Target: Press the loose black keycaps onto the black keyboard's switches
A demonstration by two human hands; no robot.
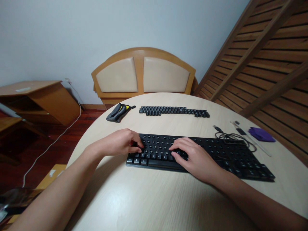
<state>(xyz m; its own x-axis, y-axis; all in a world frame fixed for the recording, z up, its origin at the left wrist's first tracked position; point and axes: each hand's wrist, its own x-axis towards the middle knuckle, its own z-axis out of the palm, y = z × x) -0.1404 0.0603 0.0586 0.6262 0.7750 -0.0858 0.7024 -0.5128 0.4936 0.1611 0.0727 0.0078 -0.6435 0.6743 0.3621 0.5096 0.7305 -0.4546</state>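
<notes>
The long black plastic keyboard (213, 150) lay across the near half of the pale round wooden table (115, 195), angled so that its right end came nearer, and by its look the work on it was only part complete. Small pale posts stood bare across most of its far and middle rows, while the nearest rows on the left bore caps, with the long black space bar (163, 164) seated along the near edge. The loose black plastic keycaps (166, 110) were lined up in close rows on the far side, well apart from the keyboard, so many caps were off it. How many places on the right end were bare was too dark to tell. The left hand (126, 141) was curled over the keyboard's left end, thumb and fingers drawn narrowly together; the right hand (191, 155) bent over the middle, its thumb and forefinger a little apart at the keys. Whether either one gripped a cap could not be told.
</notes>
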